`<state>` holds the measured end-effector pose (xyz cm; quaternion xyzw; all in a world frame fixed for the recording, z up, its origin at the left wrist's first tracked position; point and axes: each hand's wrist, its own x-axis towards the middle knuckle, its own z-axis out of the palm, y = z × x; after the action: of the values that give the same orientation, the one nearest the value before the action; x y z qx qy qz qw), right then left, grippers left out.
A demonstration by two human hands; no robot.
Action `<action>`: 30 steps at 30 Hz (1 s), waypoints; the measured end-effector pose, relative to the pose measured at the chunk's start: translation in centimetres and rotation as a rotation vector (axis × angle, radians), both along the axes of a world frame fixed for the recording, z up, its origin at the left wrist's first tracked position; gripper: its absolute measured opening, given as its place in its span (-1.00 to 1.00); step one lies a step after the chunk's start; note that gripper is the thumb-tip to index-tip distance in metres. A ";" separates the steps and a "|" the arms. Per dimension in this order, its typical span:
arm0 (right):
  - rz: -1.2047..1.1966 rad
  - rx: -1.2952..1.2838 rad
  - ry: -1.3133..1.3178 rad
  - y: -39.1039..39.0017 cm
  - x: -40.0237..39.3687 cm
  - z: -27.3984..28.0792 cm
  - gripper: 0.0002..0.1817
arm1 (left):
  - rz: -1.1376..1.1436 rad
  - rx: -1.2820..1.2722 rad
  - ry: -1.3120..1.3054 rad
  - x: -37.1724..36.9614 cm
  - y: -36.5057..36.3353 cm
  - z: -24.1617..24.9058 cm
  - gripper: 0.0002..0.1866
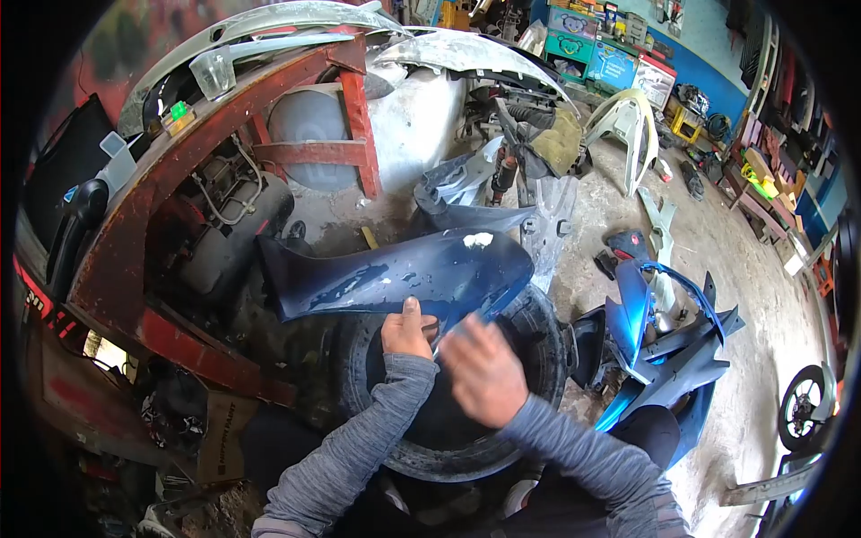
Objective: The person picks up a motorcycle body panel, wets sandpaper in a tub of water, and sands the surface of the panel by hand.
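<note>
A dark blue motorcycle body panel [386, 273] lies across the middle of the head view, with worn streaks and a white patch near its right end. Its lower edge is in the grip of my left hand [408, 334], thumb up on the painted face and fingers curled under. My right hand [484, 372] is close by, just below the panel's right part, its fingers smeared by motion. Beneath both hands lies a black tyre [538, 403], partly covered by the panel and my forearms.
Bright blue fairing pieces [659, 359] lie on the floor at right. A red metal frame table [117, 260] stands at left with a clear plastic cup [213, 73] on it. Grey panels and a shock absorber [504, 175] are behind the blue panel; a small wheel [801, 405] is far right.
</note>
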<state>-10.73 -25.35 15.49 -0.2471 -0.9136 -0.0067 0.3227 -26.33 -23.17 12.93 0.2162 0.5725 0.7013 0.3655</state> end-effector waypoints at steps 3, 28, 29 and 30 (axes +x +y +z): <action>-0.199 0.007 0.068 2.9 0.9 0.6 -0.46 | 0.024 -0.018 0.044 0.7 -0.8 1.1 -0.45; -0.282 -0.025 0.135 3.0 1.1 1.6 -0.51 | -0.097 -0.006 0.235 1.0 -2.8 3.0 -0.45; -0.188 -0.046 0.122 1.2 0.4 1.6 -0.53 | -0.096 -0.002 0.234 1.0 -2.7 2.8 -0.45; -0.095 -0.070 0.112 0.1 0.1 1.6 -0.54 | -0.120 -0.018 0.222 0.8 -2.8 2.6 -0.46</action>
<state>-10.68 -25.29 17.14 -0.3011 -0.8811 0.0237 0.3638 -25.58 -25.94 15.54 0.3230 0.6016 0.6450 0.3431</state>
